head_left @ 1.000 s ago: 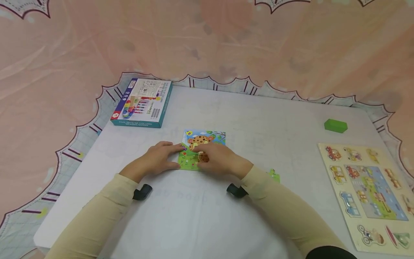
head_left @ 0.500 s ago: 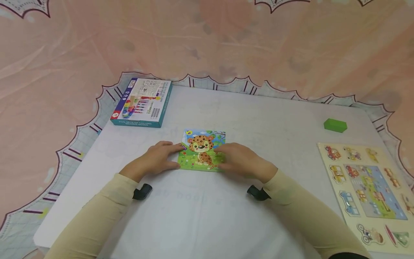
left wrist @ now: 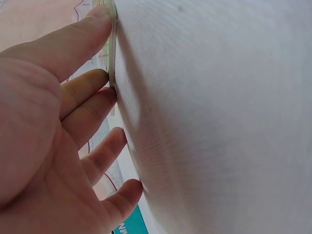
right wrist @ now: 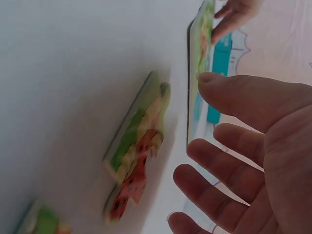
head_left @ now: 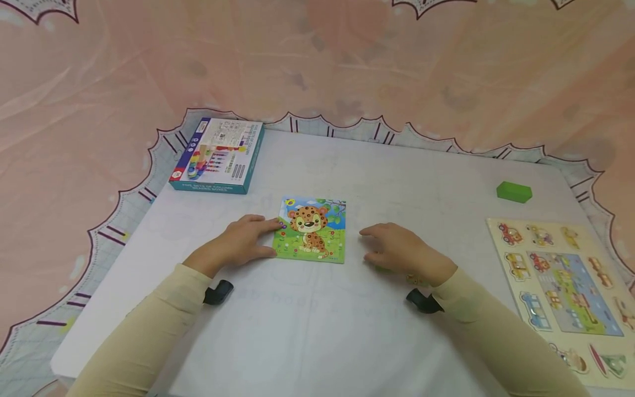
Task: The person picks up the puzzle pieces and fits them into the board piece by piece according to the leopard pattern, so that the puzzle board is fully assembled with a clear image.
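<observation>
A square jigsaw puzzle [head_left: 310, 231] with a spotted leopard cub lies flat on the white table. My left hand [head_left: 237, 241] rests at its left edge, and the left wrist view shows the thumb and fingertips touching that edge. My right hand [head_left: 404, 251] is to the right of the puzzle, apart from it, with its fingers loosely extended and nothing in them. Under and beside that hand lie loose puzzle pieces [right wrist: 136, 129], green and orange-red with dark spots. The head view has them mostly hidden by the hand, with a spotted bit [head_left: 414, 279] showing near the wrist.
A teal-edged toy box [head_left: 218, 157] lies at the back left. At the far right is a green block [head_left: 514, 192]. A cream wooden picture board [head_left: 511, 281] with vehicle shapes lies on the right side of the table. Another piece [right wrist: 45, 219] shows at the right wrist view's lower edge.
My right hand has drawn back from over the puzzle to the right, uncovering the whole leopard picture, and now hovers by the loose pieces. My left hand has stayed at the puzzle's left edge.
</observation>
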Demonstrator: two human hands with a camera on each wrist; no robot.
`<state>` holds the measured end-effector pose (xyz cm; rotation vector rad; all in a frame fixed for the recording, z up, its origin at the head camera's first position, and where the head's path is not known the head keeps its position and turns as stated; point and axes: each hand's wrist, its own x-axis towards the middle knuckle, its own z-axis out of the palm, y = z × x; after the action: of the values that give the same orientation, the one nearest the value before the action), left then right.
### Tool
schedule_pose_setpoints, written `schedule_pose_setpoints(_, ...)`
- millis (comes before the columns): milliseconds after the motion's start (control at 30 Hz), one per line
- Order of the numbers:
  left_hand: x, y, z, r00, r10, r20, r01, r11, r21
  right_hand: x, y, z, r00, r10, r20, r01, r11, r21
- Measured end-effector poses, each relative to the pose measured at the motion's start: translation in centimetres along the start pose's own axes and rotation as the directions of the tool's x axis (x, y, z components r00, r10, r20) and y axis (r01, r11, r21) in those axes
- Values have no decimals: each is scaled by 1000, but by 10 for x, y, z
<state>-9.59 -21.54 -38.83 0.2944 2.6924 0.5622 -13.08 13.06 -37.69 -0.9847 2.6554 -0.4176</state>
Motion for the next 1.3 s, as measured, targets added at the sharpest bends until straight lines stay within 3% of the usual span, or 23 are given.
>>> schedule_pose_setpoints(267, 1, 0, 0, 1000, -6, 8, 6, 1000, -5, -17, 17, 4, 999, 42, -13, -42, 999, 26)
schedule_pose_setpoints(633, 1, 0, 0, 1000, -6, 5, 6, 1000, -3, -27, 25, 1, 999, 42, -6, -42, 998, 38)
schedule_pose_setpoints(900, 1, 0, 1, 1000, 5, -3, -5, 1000, 6, -29, 32, -1, 999, 46, 9, -47, 997, 66)
schedule_pose_setpoints(1300, 1, 0, -1, 1000, 9, 3, -9, 1000, 13, -21, 29, 0, 996, 85, -40, -81, 993, 83)
